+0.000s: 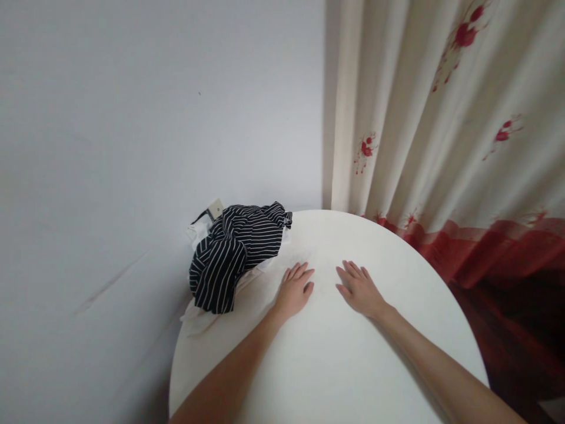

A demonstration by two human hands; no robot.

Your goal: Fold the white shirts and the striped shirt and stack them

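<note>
The crumpled black cloth with thin white stripes lies on the smooth, round white table at its left edge by the plain pale wall, apart from the left hand. That hand and the right hand appear to rest palm-down with fingers spread, gripping nothing. This seems a pause, with no handling underway; any grip on the cloth would call for a leftward reach.
</note>
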